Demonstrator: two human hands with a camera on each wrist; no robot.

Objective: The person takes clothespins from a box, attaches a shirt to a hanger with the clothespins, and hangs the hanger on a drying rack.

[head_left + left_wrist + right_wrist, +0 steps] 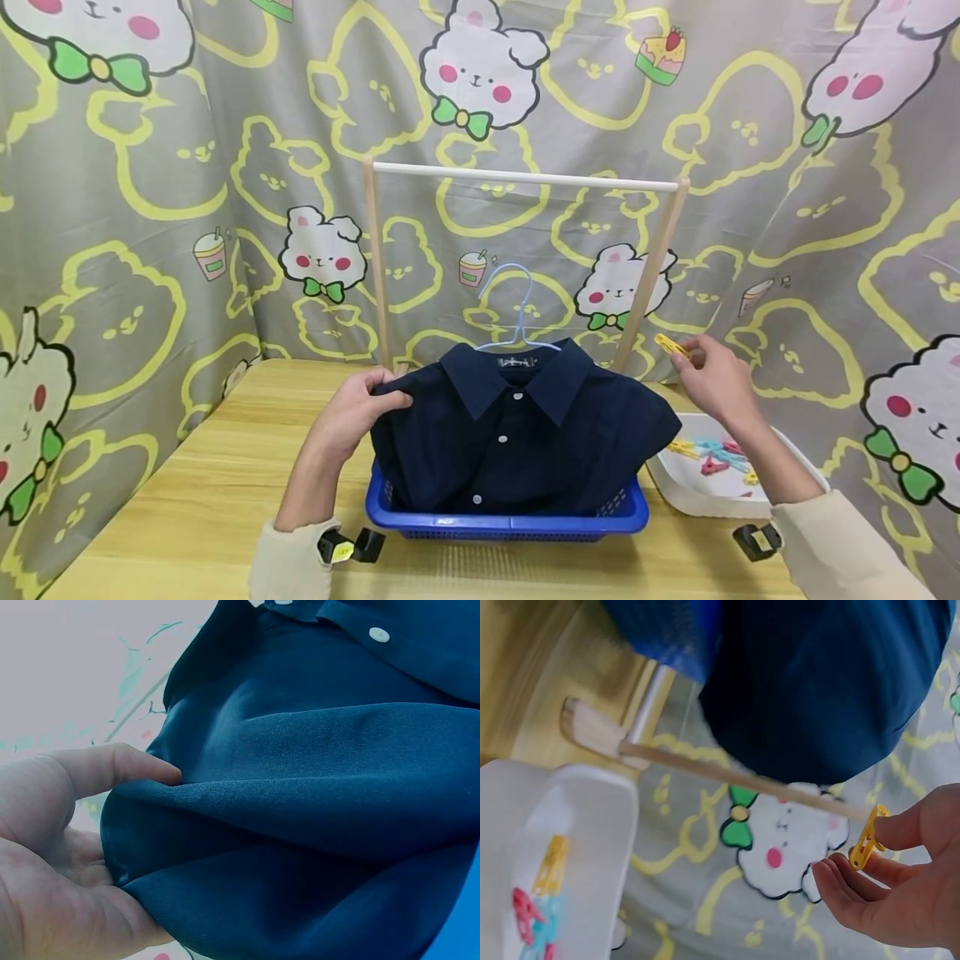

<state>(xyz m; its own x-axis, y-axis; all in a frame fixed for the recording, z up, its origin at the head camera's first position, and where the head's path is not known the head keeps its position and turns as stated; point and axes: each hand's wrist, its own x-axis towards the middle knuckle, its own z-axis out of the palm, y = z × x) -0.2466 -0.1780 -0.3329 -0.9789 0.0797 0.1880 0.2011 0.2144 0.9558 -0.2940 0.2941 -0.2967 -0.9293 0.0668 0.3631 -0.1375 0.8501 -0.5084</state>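
A dark navy button-up shirt (480, 442) hangs on a pale blue hanger (520, 312), its lower part down in a blue basket (506, 523). My left hand (360, 408) grips the shirt at its left shoulder; in the left wrist view the thumb and fingers (142, 761) pinch a fold of the cloth. Off to the right of the shirt, my right hand (712, 375) pinches a yellow clothespin (868, 838) between thumb and fingertips, held up above a white tray (675, 496). The hanger's hook stands free above the collar.
Behind the shirt stands a rack with wooden posts (378, 267) and a white crossbar (525, 175). Several coloured clothespins (720, 454) lie in the white tray at the right. The wooden table (225, 467) carries everything, and a patterned curtain (420, 192) surrounds the back.
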